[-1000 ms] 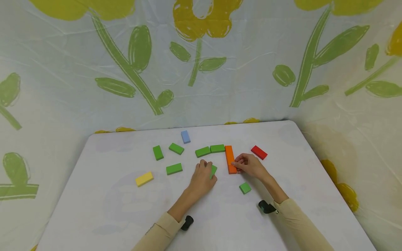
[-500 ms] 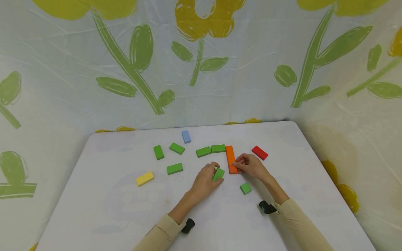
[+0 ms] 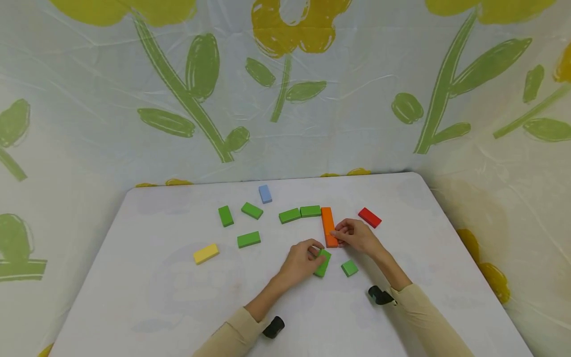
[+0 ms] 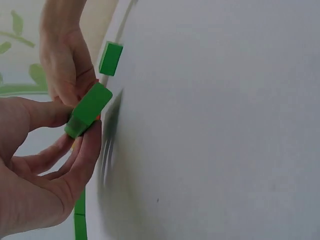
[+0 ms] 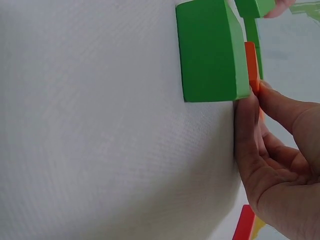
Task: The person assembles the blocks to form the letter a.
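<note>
My left hand (image 3: 300,264) pinches a green block (image 3: 323,263) between thumb and fingers. In the left wrist view that green block (image 4: 92,106) is held up off the table, its shadow below it. My right hand (image 3: 358,236) pinches the near end of the orange strip (image 3: 327,223), which lies flat and shows a seam near that end. The right wrist view shows thumb and finger at the orange end (image 5: 252,62), partly hidden by a small green block (image 5: 207,55). Two green blocks (image 3: 310,211) lie in a row against the strip's far end.
A small green block (image 3: 350,267) lies between the hands, nearer the front. A red block (image 3: 370,217) is to the right. Further left are several green blocks (image 3: 248,239), a yellow block (image 3: 206,254) and a blue block (image 3: 265,194). Patterned cloth (image 3: 357,124) surrounds the white table (image 3: 147,297).
My left hand has moved right and toward the front with the green block, which comes closer to the orange strip's near end. The right hand has kept its place on the strip.
</note>
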Demonstrator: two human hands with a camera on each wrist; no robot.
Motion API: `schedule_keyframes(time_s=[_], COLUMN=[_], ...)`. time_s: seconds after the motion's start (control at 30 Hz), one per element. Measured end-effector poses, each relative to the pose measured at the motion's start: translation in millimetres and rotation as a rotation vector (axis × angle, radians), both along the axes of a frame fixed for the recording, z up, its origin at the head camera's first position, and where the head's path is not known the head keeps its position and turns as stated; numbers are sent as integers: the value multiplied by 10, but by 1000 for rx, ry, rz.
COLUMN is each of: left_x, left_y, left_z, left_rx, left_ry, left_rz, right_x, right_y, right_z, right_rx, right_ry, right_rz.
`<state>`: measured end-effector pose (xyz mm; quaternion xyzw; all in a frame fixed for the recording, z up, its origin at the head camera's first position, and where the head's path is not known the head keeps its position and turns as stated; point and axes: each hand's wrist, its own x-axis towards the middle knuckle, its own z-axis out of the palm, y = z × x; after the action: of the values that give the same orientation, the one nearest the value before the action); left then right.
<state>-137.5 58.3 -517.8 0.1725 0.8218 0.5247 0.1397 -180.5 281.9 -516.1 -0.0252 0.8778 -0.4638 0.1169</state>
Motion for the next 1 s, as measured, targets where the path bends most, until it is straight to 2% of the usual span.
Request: schedule_keyframes(time_s=[0.13,0.43,0.57,0.8,1.0], left_x=[14,21,49,108,97], left_y=[46,189,239,303,328], left_z=[-3,-50,-37,-25,-14], left_rx=[44,58,47,-118,-81], left_ry=[-57,-70,-36,93,75], left_rz=[14,59,97,139,142], right_x=[-5,-3,-3,-7,0], right_y=[-4,-4,-3,-4,-4], right_z=[-9,7,9,7,7], right_rx=[7,-16,-10,6,14], right_ry=[-4,-10,1,-8,-9], right_rz=[-4,-10,-6,-9,-14])
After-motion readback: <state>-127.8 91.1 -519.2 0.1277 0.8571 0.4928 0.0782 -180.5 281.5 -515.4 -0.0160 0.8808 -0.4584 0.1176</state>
